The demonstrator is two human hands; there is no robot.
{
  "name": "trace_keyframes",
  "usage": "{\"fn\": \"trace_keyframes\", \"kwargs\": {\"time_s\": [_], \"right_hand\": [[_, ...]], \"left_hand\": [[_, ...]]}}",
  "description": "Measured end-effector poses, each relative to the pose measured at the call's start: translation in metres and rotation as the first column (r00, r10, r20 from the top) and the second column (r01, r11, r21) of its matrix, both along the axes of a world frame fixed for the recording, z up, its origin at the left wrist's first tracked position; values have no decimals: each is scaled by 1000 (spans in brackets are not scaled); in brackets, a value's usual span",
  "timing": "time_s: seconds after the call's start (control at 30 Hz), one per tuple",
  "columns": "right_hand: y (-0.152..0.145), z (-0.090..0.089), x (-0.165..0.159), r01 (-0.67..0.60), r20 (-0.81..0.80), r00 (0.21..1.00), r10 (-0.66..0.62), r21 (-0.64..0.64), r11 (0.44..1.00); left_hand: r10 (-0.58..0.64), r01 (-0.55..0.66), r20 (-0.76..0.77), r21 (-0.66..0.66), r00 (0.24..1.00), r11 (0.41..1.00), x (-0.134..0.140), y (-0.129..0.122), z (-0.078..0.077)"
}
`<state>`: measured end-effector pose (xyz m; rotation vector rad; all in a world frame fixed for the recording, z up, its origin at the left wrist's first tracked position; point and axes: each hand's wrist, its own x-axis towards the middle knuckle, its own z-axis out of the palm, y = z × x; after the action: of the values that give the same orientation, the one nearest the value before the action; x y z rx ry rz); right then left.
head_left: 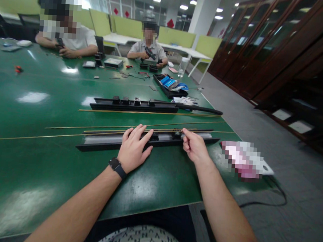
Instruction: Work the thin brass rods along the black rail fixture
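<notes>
A long black track (pixel 101 145) with a pale inner channel lies across the table before me. My left hand (pixel 133 150), a dark watch on its wrist, rests on it with fingers spread. Thin brass rods run along the track, passing by those fingertips. At the track's right part, my right hand (pixel 195 145) is closed in a pinch on a thin brass rod (pixel 217 132), beside a small black fitting (pixel 176 134). Another brass rod (pixel 65 127) lies just behind the track. What is under my left palm is hidden.
A second black track (pixel 135 107) with several small blocks lies farther back, near a black tray (pixel 167 90) of blue packets. White gloves (pixel 184 100) and a clear bottle (pixel 182 66) are at right. A power strip (pixel 265 168) sits at the table edge. Two people sit opposite.
</notes>
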<state>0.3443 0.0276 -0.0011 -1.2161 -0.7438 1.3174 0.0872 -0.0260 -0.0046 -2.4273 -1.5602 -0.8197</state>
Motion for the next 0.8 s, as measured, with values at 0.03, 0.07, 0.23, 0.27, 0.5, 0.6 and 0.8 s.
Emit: {"fn": "trace_keyframes", "kwargs": {"time_s": [0.03,0.07,0.23,0.27,0.5,0.6,0.8], "right_hand": [[0,0,0,-3,6,1000,3,3,1000],[0,0,0,-7,13,1000,6,6,1000],[0,1,-1,-8,30,1000,8,-3,1000],[0,1,-1,-3,27,1000,3,-4,1000],[1,0,-1,23,1,1000,-23,1,1000],[1,1,-1,15,-7,1000,-15,-14,1000],[-1,4,-2,-1,7,1000,1,-11,1000]], "left_hand": [[0,0,2,0,1000,1000,0,0,0],[0,0,3,0,1000,1000,0,0,0],[1,-1,-9,0,1000,1000,0,0,0],[3,-3,-12,1,1000,1000,0,0,0],[3,-3,-9,-5,1000,1000,0,1,-1],[0,0,-5,-5,1000,1000,0,0,-1],[2,-2,-1,-2,1000,1000,0,0,-1]]}}
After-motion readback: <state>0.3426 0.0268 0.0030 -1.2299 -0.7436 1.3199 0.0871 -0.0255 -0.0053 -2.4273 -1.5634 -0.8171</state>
